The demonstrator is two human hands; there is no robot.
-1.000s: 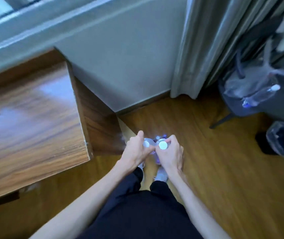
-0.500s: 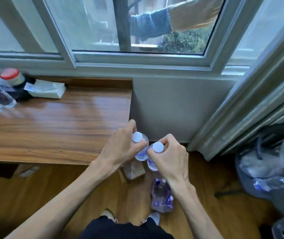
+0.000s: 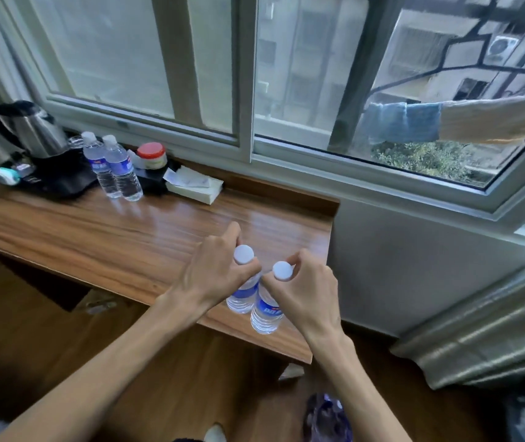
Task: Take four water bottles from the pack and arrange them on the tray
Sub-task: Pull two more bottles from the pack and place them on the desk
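Both held bottles have been lifted since half a second ago, from low beside the end of the wooden desk (image 3: 146,237) to above its near right corner, and the view has been raised so that the far end of the desk is now shown. The left hand (image 3: 213,275) is clenched around the neck of one bottle (image 3: 241,298), and the right hand (image 3: 302,291) is clenched around the neck of the other bottle (image 3: 266,314); each white cap is left uncovered above the fingers. Both bottles are hung upright, long axis vertical, bodies just beside each other, possibly touching. Whether their bases are resting on the desk cannot be told; they appear to be carried just above it.

Two more bottles (image 3: 116,169) are stood upright at the far left of the desk, side by side, at the near edge of the black tray (image 3: 60,183) on which the kettle (image 3: 28,129) is kept. Whether they stand on the tray or just off it cannot be made out. The pack (image 3: 326,416) is seen on the floor, below the desk's right end.

From the hands, the tray lies well away to the left and farther from the body, so the left hand is the nearer one. Between the hands and the standing pair, the desk surface is bare. Room is tightened only near the tray, by the red-lidded jar (image 3: 152,156) and the tissue box (image 3: 195,189) on its right; the placed pair could be knocked if the carried bottles are brought in low.
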